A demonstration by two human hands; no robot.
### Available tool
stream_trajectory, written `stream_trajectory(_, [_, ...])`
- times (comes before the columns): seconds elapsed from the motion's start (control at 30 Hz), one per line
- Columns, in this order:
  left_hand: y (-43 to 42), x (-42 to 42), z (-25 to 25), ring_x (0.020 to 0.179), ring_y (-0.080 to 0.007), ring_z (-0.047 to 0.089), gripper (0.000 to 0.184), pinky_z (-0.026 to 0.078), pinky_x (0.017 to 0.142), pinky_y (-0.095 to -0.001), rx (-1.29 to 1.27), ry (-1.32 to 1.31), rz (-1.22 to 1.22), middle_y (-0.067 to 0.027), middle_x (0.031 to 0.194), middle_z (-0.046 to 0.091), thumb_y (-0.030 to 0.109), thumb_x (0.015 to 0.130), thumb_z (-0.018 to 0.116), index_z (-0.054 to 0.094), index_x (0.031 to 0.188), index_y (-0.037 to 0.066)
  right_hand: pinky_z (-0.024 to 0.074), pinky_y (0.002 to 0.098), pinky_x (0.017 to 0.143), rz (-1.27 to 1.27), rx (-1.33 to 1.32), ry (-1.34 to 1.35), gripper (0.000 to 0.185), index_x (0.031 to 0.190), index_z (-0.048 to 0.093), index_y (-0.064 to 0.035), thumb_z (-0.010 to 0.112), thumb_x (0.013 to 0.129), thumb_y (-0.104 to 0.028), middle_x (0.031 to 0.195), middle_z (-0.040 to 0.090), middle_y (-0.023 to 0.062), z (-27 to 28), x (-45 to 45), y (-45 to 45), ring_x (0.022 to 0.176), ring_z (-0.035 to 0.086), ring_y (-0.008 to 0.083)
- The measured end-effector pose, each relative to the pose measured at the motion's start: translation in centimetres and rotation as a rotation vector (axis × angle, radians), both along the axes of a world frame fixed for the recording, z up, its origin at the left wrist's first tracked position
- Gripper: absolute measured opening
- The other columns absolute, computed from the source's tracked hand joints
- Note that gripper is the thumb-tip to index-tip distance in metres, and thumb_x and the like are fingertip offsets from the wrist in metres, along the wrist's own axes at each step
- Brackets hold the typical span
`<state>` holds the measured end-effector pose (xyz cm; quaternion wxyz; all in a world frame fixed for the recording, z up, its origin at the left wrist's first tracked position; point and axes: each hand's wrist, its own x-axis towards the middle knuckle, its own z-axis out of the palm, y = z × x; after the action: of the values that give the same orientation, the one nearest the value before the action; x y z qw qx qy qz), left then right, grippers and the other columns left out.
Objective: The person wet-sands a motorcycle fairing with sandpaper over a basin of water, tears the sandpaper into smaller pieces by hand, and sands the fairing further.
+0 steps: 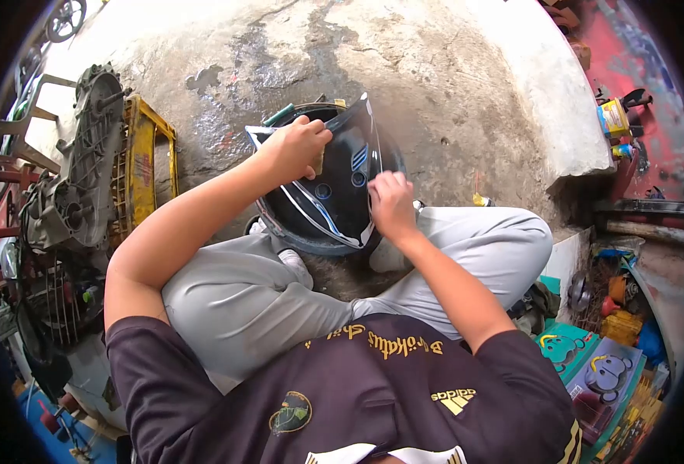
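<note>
A glossy black motorcycle body panel, with white edging and blue striped decals, lies tilted over a round black basin between my legs. My left hand is over the panel's left side, fingers curled. A small tan piece shows under those fingers, but its kind cannot be made out. At the panel's right edge, my right hand has its fingers closed on the rim; it is slightly blurred. Much of the basin's inside is hidden by the panel and my left hand.
On the left, a yellow crate stands beside a greasy metal engine casing. Wet patches mark the concrete floor. To the right are a concrete ledge, a yellow tin, and printed boxes.
</note>
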<state>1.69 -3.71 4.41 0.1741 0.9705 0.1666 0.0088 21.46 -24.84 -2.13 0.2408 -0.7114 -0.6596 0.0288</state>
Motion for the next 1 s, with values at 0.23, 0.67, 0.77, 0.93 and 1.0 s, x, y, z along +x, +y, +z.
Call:
stream_trajectory(0.23, [0.2,-0.1,-0.1,0.124,-0.033,0.06,0.083,0.051,0.108,-0.0416,0.022,-0.025,0.044,-0.0102,0.134,0.064,0.022,0.066,0.095,0.063,0.139,0.003,0.0457,0.0456,0.085,-0.038,-0.001,0.052,0.004,0.093,0.07,-0.0085,0.07,0.091,-0.012,0.1,0.067,0.0074,0.1,-0.1,-0.6,0.101,0.062,0.0318])
stream_trajectory(0.67, [-0.5,0.2,-1.3,0.113,-0.0271,0.06,0.064,0.058,0.095,-0.0377,0.3,0.081,-0.218,-0.0063,0.128,0.059,0.016,0.065,0.091,0.065,0.123,0.01,0.0477,0.0458,0.092,-0.009,0.044,0.156,0.005,0.094,0.071,-0.0069,0.072,0.091,-0.01,0.099,0.065,0.0089,-1.6,1.6,-2.6,0.101,0.06,0.0325])
stream_trajectory(0.77, [0.0,-0.1,-1.8,0.105,-0.0253,0.063,0.033,0.06,0.081,-0.0379,0.369,-0.065,-0.232,-0.0058,0.119,0.06,0.01,0.079,0.072,0.067,0.112,0.011,0.0484,0.047,0.093,-0.063,0.035,0.243,0.006,0.097,0.071,-0.0072,0.071,0.092,-0.009,0.102,0.065,0.0106,-1.4,1.8,-2.2,0.101,0.06,0.0345])
stream_trajectory(0.93, [0.3,0.4,-1.0,0.103,-0.0259,0.064,0.041,0.06,0.08,-0.0384,0.372,-0.059,-0.261,-0.0083,0.128,0.059,0.011,0.078,0.075,0.067,0.118,0.013,0.0486,0.0478,0.093,-0.108,0.045,0.339,0.007,0.098,0.071,-0.008,0.072,0.092,-0.009,0.103,0.066,0.0106,-1.5,1.4,-1.7,0.102,0.061,0.0354])
stream_trajectory(1.0, [0.5,0.4,-1.0,0.102,-0.0262,0.064,0.044,0.06,0.081,-0.0388,0.386,-0.024,-0.269,-0.0088,0.13,0.058,0.012,0.077,0.077,0.067,0.12,0.015,0.0492,0.0482,0.092,-0.149,0.066,0.353,0.006,0.097,0.072,-0.0087,0.073,0.091,-0.009,0.102,0.067,0.0108,-1.3,1.3,-1.6,0.101,0.063,0.0356])
